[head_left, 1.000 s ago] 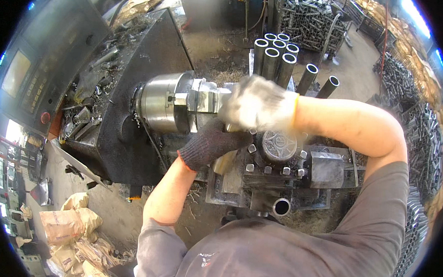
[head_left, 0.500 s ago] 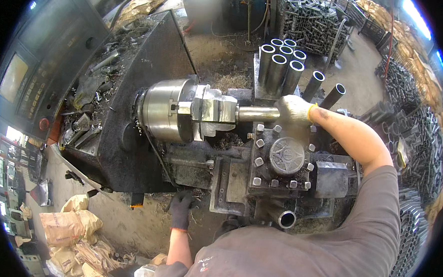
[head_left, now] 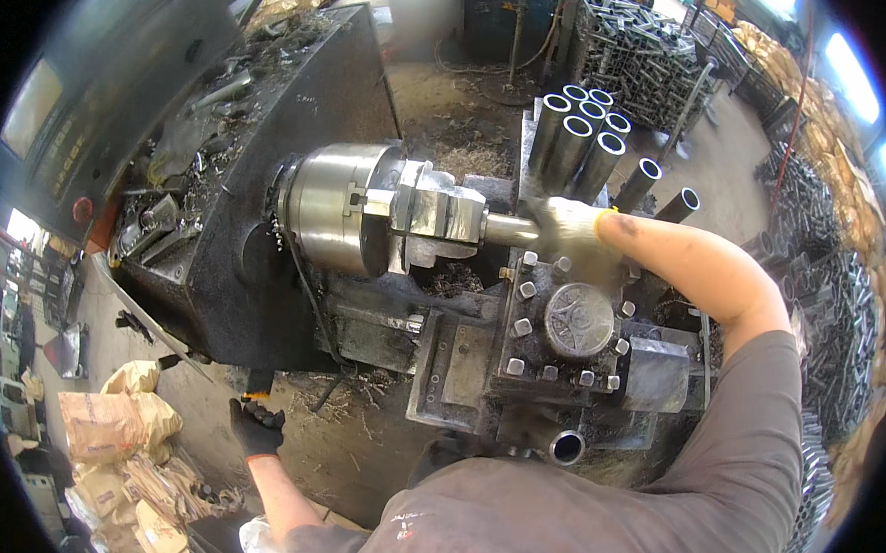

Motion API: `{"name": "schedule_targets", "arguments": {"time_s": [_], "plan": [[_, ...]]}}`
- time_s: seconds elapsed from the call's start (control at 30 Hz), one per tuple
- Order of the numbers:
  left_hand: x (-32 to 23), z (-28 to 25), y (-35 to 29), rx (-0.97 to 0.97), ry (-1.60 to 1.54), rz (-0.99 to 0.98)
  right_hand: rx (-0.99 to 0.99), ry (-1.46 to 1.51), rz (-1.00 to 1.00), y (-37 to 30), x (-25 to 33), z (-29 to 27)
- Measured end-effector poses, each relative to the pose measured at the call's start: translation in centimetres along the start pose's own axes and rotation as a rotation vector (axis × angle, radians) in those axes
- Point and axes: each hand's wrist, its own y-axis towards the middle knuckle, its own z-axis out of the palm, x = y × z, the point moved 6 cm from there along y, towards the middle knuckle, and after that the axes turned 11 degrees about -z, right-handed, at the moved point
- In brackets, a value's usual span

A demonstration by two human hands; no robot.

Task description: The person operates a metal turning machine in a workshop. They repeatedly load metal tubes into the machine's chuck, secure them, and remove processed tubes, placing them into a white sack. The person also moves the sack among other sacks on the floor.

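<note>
My right hand, in a pale work glove, is closed round a steel tube. The tube lies level, its left end at the jaws of a round lathe chuck; whether the jaws grip it I cannot tell. The glove hides its right end. Below that hand is a square tool post with bolts round its top. My left hand, in a dark glove, is beside an orange-edged black part under the machine's lower corner. Its fingers look curled; anything inside them is hidden.
Several upright tubes stand behind the tool post. Another tube end points toward me at the near side. Metal scraps litter the machine housing. Brown sacks lie at lower left. Mesh bins of metal parts stand at the back right.
My left hand has moved left, from beside the carriage to the orange-edged part. My right hand remains on the tube. The whole view has shifted and tilted slightly.
</note>
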Motion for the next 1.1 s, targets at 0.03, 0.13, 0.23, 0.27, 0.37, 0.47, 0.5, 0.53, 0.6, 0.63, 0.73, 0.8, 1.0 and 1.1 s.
{"name": "schedule_targets", "arguments": {"time_s": [0.03,0.13,0.23,0.27,0.37,0.47,0.5,0.53,0.6,0.63,0.73,0.8,1.0,1.1], "plan": [[0.1,0.0,-0.3,-0.059,0.031,-0.046,0.01,0.119,0.0,1.1,1.6,-0.5],[-0.3,-0.8,0.3,-0.081,0.033,-0.091,0.163,0.393,-0.022,4.3,4.5,-1.1],[-1.1,-2.2,2.5,-0.026,0.113,0.024,0.112,0.468,-0.149,5.9,2.8,-1.4],[-1.4,-2.6,3.3,-0.03,0.159,0.096,0.05,0.304,-0.144,5.6,0.7,-1.3],[-1.0,-3.2,4.3,-0.049,0.238,0.219,0.176,-0.266,-0.177,2.8,-5.5,1.3],[-0.2,-2.3,1.3,-0.186,0.302,0.263,0.107,-0.591,-0.013,-2.1,-9.2,3.2],[-1.3,-1.0,-1.4,-0.368,0.517,0.517,0.101,-0.606,0.076,-3.2,-9.7,2.5],[-2.4,0.7,-5.2,-0.613,0.733,0.781,-0.16,-0.433,0.075,-5.5,-9.2,1.2],[-4.7,5.7,-12.0,-0.691,0.765,1.123,-0.517,-0.177,0.087,-10.5,-8.0,-0.9],[-6.0,9.7,-16.0,-0.577,0.83,1.466,-0.653,-0.081,0.035,-13.4,-7.1,-1.9],[-11.4,21.6,-23.5,-0.498,1.035,2.097,-1.032,-0.167,0.22,-19.3,-5.4,-3.7],[-16.5,29.1,-23.9,-0.509,1.215,2.083,-1.267,0.079,0.125,-22.4,-4.0,-4.1],[-28.2,41.2,-16.7,-0.722,1.836,1.168,-1.685,0.764,-0.105,-31.6,3.7,-1.5],[-26.2,41.2,-18.4,-0.657,1.638,1.344,-1.602,0.744,-0.275,-34.2,10.1,0.0]]}}
